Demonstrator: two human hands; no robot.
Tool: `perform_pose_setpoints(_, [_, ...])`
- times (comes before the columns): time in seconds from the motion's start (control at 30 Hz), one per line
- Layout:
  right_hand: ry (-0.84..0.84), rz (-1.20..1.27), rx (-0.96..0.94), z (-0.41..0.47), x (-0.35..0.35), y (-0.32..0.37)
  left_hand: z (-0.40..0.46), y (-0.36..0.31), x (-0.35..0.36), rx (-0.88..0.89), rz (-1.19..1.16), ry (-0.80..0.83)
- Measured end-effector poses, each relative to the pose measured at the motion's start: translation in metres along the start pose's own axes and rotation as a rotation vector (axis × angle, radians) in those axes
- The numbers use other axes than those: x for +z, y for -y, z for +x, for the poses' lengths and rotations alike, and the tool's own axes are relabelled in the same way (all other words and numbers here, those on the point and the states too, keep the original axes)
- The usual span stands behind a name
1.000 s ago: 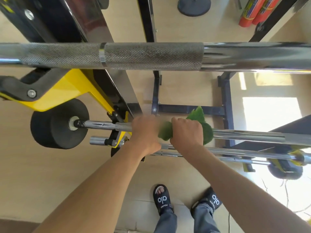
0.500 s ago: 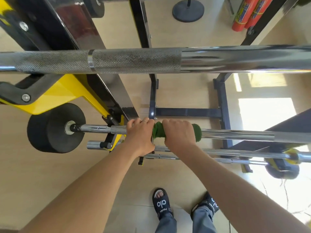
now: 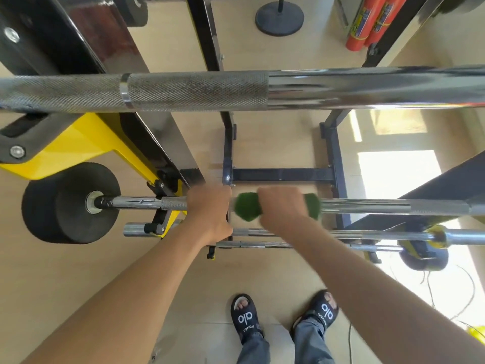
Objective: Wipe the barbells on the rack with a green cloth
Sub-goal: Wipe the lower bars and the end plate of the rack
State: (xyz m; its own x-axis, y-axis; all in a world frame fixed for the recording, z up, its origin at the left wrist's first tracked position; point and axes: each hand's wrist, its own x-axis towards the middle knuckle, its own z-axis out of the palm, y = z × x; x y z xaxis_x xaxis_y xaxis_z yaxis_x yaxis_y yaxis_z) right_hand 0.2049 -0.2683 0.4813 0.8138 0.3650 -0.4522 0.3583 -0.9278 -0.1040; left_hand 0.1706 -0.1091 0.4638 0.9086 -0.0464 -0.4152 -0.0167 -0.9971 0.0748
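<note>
A chrome barbell (image 3: 367,206) lies across the rack at mid height, with a black plate (image 3: 65,203) on its left end. My left hand (image 3: 210,208) grips this bar bare, just right of the rack's yellow hook. My right hand (image 3: 282,208) grips the green cloth (image 3: 245,206), which is wrapped round the same bar; green shows on both sides of the fist. A thick knurled barbell (image 3: 194,90) crosses the view close above. Two thinner bars (image 3: 341,235) lie lower, under my wrists.
The black rack frame (image 3: 283,174) stands on the tan floor behind the bars. A yellow and black upright (image 3: 78,143) is at left. A round black base (image 3: 279,18) and red cylinders (image 3: 367,22) stand far off. My sandalled feet (image 3: 245,317) are below; cables lie at right.
The loose cloth has been wrapped tight round the bar. My right hand with the cloth has slid a little to the right, away from my left hand.
</note>
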Motion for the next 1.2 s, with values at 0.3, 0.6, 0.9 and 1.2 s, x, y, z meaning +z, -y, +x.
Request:
perform_pose_setpoints(0.3, [-0.107, 0.012, -0.067, -0.005, 0.004, -0.015, -0.001, 0.002, -0.003, 0.0, -0.022, 0.015])
perform_pose_setpoints(0.6, [0.016, -0.054, -0.055, 0.006, -0.002, 0.004, 0.001, 0.0, -0.001, 0.004, 0.015, 0.016])
perform_pose_setpoints(0.9, [-0.056, -0.034, -0.078, 0.0, 0.003, -0.015, 0.0, 0.004, -0.004, 0.019, -0.026, 0.036])
perform_pose_setpoints(1.2, [0.012, -0.057, 0.003, -0.001, -0.001, -0.007, 0.0, 0.0, -0.002, 0.012, -0.023, 0.018])
